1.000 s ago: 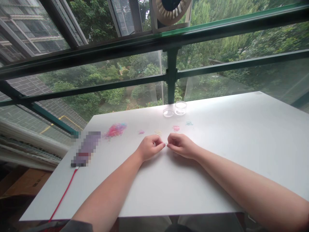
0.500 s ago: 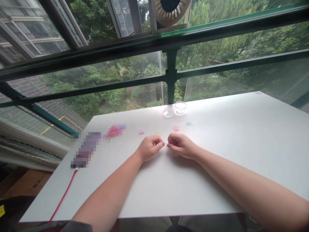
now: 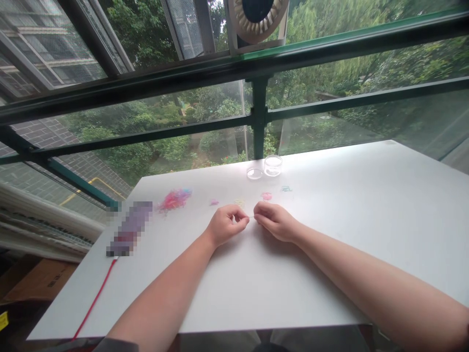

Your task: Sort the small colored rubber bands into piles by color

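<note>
My left hand (image 3: 229,225) is closed in a pinch above the middle of the table. Facing it, my right hand (image 3: 274,221) pinches too, its fingers curled inward. A thin pale strand (image 3: 251,217) spans the small gap between the fingertips, one end in each hand; its exact kind is too small to make out. Just beyond the hands lie a small pale yellow heap (image 3: 239,202), a pink heap (image 3: 266,196) and a teal heap (image 3: 286,188) of tiny looped pieces. A little purple heap (image 3: 214,202) is left of these.
A larger pink, red and blue pile (image 3: 176,199) lies on the white table (image 3: 220,298). At the far edge stand a clear round container (image 3: 273,166) and a clear lid (image 3: 254,173). A pixelated object (image 3: 132,229) with a red cable (image 3: 95,296) is at left. Beyond is a window railing (image 3: 259,117).
The hands stay almost where they were, both still pinching the strand. The view has shifted very slightly.
</note>
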Available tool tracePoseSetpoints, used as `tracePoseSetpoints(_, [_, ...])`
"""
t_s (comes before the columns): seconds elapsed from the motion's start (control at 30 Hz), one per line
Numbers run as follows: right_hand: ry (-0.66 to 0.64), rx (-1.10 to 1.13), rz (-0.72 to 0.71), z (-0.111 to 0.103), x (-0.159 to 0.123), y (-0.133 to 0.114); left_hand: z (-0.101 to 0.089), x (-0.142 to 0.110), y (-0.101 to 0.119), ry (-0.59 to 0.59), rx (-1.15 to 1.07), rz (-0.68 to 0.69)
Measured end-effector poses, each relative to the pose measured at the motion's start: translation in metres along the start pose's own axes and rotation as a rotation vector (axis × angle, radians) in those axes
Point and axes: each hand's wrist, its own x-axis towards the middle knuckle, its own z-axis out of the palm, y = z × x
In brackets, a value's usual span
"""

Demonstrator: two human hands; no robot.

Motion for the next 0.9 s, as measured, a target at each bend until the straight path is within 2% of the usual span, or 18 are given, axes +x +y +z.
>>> tracePoseSetpoints(0.3, [0.002, -0.028, 0.006, 0.0, -0.001, 0.001, 0.001, 0.0, 0.001, -0.006, 0.019, 0.019])
tracePoseSetpoints(0.47, [0.074, -0.051, -0.029, -0.002, 0.001, 0.004, -0.003, -0.001, 0.001, -0.041, 0.032, 0.002])
tracePoseSetpoints(0.53, [0.125, -0.142, -0.05, -0.012, 0.004, 0.006, -0.005, -0.002, 0.0, -0.045, 0.038, -0.002])
tracePoseSetpoints(0.63, [0.219, -0.36, -0.047, -0.039, 0.008, 0.017, -0.007, -0.001, -0.001, -0.042, 0.034, -0.026])
tracePoseSetpoints(0.7, [0.316, -0.467, 0.036, -0.061, 0.009, 0.028, -0.008, -0.002, 0.0, -0.045, 0.033, -0.041])
tracePoseSetpoints(0.8, [0.459, -0.559, 0.263, -0.085, 0.01, 0.045, -0.009, -0.002, 0.0, -0.056, 0.034, -0.054])
tracePoseSetpoints(0.9, [0.484, -0.584, 0.324, -0.094, 0.01, 0.054, -0.009, -0.002, 0.0, -0.06, 0.034, -0.061])
